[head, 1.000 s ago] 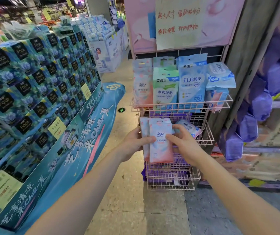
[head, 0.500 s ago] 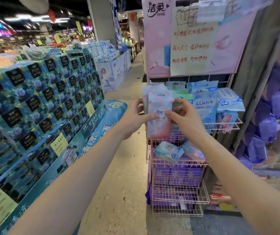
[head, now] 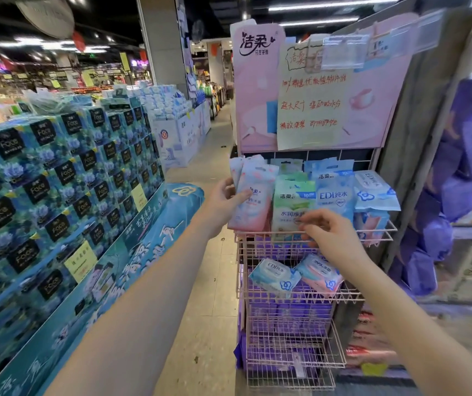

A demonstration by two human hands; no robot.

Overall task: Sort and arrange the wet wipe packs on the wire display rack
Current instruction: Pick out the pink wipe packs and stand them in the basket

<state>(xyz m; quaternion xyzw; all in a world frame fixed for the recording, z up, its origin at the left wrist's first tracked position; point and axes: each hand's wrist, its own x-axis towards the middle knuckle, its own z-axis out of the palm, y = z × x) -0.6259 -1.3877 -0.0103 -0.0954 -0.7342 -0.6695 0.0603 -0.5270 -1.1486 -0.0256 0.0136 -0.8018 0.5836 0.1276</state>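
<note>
The pink pack (head: 253,195) stands upright at the left end of the top shelf of the wire rack (head: 291,338). The left hand (head: 223,204) grips it from 9 o'clock, with the thumb across its front. Just beside it, at 3 o'clock, stands the green pack (head: 291,207), then the blue EDI pack (head: 333,192). The right hand (head: 331,232) is at the lower front of the green pack with its fingers curled; I cannot tell if it pinches the pack or only touches it. At 6 o'clock, on the second shelf, lie a small blue pack (head: 274,274) and a small pink pack (head: 319,274), touching. At 12 o'clock hangs a pink sign (head: 257,110).
</note>
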